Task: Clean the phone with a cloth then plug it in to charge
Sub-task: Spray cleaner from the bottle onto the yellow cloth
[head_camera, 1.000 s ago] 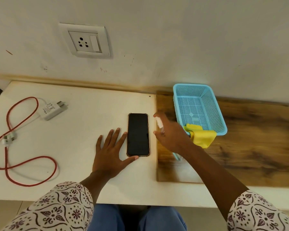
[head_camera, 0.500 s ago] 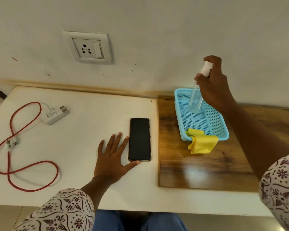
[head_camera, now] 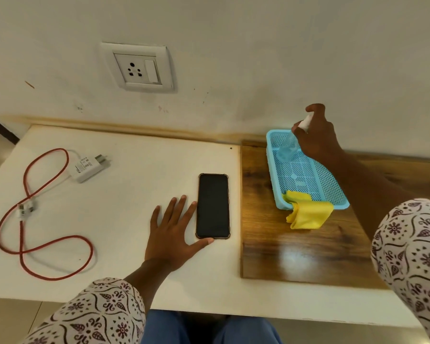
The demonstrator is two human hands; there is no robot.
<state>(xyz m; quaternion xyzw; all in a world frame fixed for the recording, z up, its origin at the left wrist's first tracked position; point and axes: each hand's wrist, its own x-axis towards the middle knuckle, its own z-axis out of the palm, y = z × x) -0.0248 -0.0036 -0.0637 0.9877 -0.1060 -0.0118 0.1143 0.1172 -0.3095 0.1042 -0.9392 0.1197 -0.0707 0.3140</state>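
Note:
A black phone (head_camera: pixel 212 206) lies face up on the white table (head_camera: pixel 124 194). My left hand (head_camera: pixel 173 230) rests flat beside it, fingers spread, thumb touching its lower edge. My right hand (head_camera: pixel 317 135) grips a small clear spray bottle (head_camera: pixel 289 147) with a white cap, its base inside the far end of a blue basket (head_camera: pixel 305 175). A yellow cloth (head_camera: pixel 308 213) hangs over the basket's near rim. A white charger (head_camera: pixel 90 167) with a red cable (head_camera: pixel 45 244) lies at the left. A wall socket (head_camera: pixel 137 68) sits above the table.
The basket stands on a dark wooden board (head_camera: pixel 296 244) covering the table's right part. The wall runs close behind everything. The table's front edge is near my lap.
My right hand carried the spray bottle from beside the phone up and right, then lowered it into the basket's far end. My left hand and the phone stayed put.

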